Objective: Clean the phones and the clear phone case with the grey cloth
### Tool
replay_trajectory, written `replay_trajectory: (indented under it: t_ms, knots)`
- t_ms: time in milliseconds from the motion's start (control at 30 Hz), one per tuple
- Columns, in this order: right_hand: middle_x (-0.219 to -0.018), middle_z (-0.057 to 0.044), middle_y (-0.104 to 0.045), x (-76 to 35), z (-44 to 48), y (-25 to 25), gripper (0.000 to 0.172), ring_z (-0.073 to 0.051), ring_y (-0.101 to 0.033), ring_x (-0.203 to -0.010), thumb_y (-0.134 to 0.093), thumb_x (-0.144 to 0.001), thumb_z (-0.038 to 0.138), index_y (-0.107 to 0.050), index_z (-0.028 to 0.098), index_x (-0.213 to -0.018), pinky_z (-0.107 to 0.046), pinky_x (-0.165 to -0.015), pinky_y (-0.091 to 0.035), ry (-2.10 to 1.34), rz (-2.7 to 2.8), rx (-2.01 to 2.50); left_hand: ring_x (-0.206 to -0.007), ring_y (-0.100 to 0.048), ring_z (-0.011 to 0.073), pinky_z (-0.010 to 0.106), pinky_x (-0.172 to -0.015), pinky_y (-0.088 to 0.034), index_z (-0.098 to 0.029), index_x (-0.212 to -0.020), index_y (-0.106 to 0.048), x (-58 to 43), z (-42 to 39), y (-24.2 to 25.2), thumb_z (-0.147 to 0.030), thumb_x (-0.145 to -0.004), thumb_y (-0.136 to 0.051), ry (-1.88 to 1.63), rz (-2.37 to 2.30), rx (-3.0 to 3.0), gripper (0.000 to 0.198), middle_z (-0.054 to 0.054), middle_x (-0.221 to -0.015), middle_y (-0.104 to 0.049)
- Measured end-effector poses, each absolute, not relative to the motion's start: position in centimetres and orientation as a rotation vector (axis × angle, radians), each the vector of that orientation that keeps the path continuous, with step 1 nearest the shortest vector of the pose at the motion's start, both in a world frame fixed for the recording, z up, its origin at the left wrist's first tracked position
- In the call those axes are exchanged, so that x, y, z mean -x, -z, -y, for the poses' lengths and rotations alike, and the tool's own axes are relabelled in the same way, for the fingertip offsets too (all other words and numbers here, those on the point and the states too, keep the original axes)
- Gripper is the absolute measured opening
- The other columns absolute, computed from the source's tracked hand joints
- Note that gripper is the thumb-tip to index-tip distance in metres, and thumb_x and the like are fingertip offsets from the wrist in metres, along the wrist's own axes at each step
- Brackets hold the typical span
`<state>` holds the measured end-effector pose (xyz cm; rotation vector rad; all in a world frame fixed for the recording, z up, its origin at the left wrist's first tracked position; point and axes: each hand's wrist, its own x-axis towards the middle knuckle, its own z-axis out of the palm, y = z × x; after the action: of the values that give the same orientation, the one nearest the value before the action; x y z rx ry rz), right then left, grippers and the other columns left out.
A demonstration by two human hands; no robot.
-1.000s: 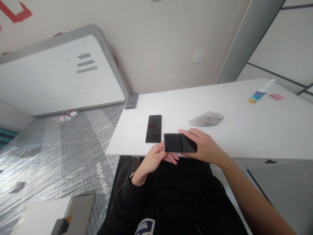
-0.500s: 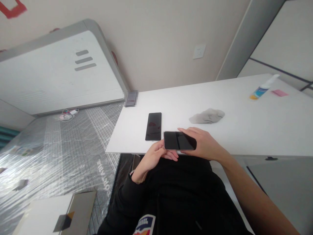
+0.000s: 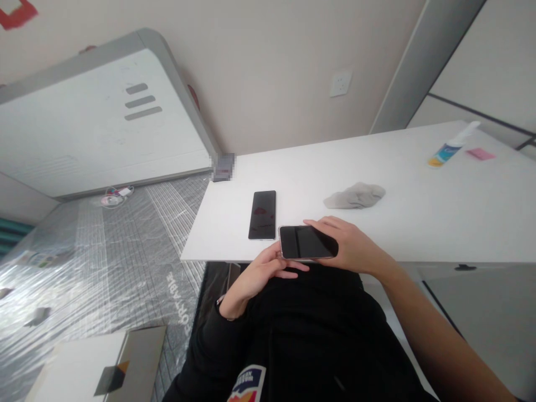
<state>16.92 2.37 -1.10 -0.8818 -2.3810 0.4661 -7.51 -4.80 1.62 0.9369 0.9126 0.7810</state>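
A dark-screened smartphone lies sideways in my right hand, which grips its right end, thumb below and fingers along the far edge. My left hand is at the phone's lower left corner. Its fingers are stretched out and apart beneath the near edge; whether a fingertip touches the phone I cannot tell. Just left of the held phone, a second smartphone rests screen up on the white table. Beyond my right hand sits a crumpled grey cloth.
A spray bottle lies on the table at the far right, beside a pink piece. At the back left corner is a blurred-out dark object. A cardboard box stands on the plastic-covered floor. A whiteboard leans left.
My left hand has loosened from the phone's left corner and its fingers have spread, shifting slightly down and left. My right hand still holds the phone.
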Motion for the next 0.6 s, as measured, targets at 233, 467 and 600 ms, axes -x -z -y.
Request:
replay_trajectory:
  t_ms: [233, 467, 600]
  knots:
    - [-0.120, -0.017, -0.070, -16.8, -2.1, 0.9, 0.061, -0.035, -0.069, -0.104, -0.068, -0.087, 0.027, -0.054, 0.019, -0.146, -0.051, -0.087, -0.060, -0.327, 2.433, 0.791, -0.103, -0.078, 0.0247, 0.029, -0.081, -0.057, -0.019, -0.132, -0.059, 7.0, 6.1, -0.3, -0.021, -0.086, -0.064, -0.856, -1.009, -0.885, 0.046, 0.013, -0.115, -0.079]
    - [-0.116, -0.016, -0.071, -16.7, -1.9, 1.1, 0.061, -0.035, -0.069, -0.100, -0.066, -0.093, 0.038, -0.053, 0.021, -0.150, -0.051, -0.084, -0.060, -0.267, 2.430, 0.783, -0.101, -0.079, 0.0252, 0.033, -0.089, -0.056, -0.018, -0.131, -0.060, 6.9, 6.4, -0.4, -0.024, -0.087, -0.070, -0.916, -0.998, -0.860, 0.045, 0.012, -0.116, -0.079]
    - [-0.117, -0.017, -0.071, -16.6, -1.7, 1.0, 0.058, -0.035, -0.069, -0.100, -0.064, -0.096, 0.041, -0.054, 0.020, -0.148, -0.051, -0.084, -0.060, -0.231, 2.462, 0.779, -0.104, -0.077, 0.0217, 0.030, -0.093, -0.056, -0.019, -0.129, -0.063, 6.6, 6.5, -0.7, -0.015, -0.086, -0.067, -0.930, -1.051, -0.887, 0.043, 0.007, -0.112, -0.079]
